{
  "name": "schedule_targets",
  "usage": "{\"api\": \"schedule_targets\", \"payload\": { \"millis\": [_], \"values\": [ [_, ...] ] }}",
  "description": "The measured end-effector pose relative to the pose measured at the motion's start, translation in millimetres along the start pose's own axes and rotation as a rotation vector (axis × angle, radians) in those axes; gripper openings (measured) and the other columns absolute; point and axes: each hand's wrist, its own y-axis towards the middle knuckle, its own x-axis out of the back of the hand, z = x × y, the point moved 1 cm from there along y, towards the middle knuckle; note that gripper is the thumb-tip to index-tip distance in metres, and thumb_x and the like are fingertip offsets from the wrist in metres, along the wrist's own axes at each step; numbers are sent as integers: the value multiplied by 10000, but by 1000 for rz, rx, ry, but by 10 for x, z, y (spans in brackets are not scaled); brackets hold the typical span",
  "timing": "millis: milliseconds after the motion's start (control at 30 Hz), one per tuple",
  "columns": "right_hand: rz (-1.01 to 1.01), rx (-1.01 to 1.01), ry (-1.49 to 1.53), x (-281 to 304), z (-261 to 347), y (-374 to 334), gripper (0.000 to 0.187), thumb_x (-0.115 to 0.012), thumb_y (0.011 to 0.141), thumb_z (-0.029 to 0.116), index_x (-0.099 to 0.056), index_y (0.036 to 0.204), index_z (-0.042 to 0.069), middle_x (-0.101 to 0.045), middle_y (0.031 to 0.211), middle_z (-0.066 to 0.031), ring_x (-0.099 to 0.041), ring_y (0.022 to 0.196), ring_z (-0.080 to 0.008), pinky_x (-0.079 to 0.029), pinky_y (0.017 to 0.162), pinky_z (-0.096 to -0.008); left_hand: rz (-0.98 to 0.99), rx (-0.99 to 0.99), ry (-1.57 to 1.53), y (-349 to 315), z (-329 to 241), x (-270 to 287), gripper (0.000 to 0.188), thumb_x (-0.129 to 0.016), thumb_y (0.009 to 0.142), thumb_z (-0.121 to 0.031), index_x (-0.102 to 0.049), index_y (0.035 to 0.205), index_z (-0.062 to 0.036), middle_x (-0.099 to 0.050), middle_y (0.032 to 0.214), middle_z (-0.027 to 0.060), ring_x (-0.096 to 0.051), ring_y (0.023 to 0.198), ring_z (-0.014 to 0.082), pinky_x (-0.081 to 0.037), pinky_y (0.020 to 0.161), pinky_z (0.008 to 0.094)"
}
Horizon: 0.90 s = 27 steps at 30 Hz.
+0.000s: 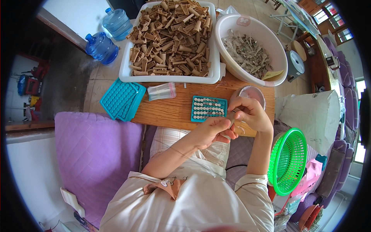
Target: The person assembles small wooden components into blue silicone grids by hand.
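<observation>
Left hand [216, 130] and right hand [249, 112] fingers jointly pinch a small, narrow, brown-grey piece [231, 117]; its work appears unfinished. Just left of the fingers, a teal, rectangular plastic tray [199, 120] holds round white discs [196, 108]; completion there unclear.

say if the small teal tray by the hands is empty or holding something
Holding something: rows of pale discs sit in the teal tray. Whether it is completely full, I cannot tell; detail is too small.
</observation>
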Motion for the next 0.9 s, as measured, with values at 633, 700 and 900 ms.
{"api": "schedule_targets", "payload": {
  "millis": [633, 700, 900],
  "values": [
    [-813, -1098, -790, 748, -1165, -3314, 138, -523, 700, 117, -575, 710, -10, -571, 718, -211, -576, 691, -312, -436, 603, -405, -1112, -467, 1619, 428, -1816, 1374, 324, -520, 807, -240, -478, 1021, 0, -564, 980, 162, -570, 835, 278, -473, 689, 350],
    [-635, -1102, -968, 791, -1162, -3268, 140, -522, 709, 121, -567, 738, -9, -569, 733, -211, -565, 701, -336, -430, 615, -421, -1176, -372, 1768, 512, -1846, 1423, 324, -521, 804, -240, -479, 1016, 1, -563, 975, 166, -563, 844, 302, -473, 698, 366],
    [-1102, -414, -955, 893, -15, -1169, 177, -507, 788, 150, -543, 894, 13, -579, 769, -165, -580, 715, -271, -431, 627, -346, -1148, -93, 1818, 682, -1882, 1435, 228, -564, 766, -187, -478, 893, -18, -595, 838, 156, -577, 799, 313, -480, 660, 395]
  ]
}}
